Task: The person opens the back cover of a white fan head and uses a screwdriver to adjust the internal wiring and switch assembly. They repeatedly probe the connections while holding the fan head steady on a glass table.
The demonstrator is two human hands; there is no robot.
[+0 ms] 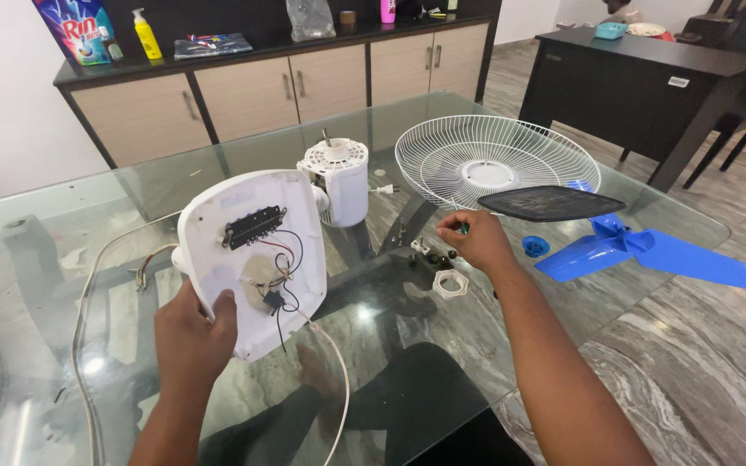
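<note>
The left hand is closed around a white fan base housing, held tilted above the glass worktop. The right hand is pinched shut over small loose parts near a white ring nut.

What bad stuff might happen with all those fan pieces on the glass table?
The small screws and white ring nut lie loose on the glass table, so they may roll off and get lost. The left hand holds the white housing tilted with thin wires exposed; a tug on the cord might pull them loose. The blue fan blade sits near the table edge and might be knocked off.
</note>
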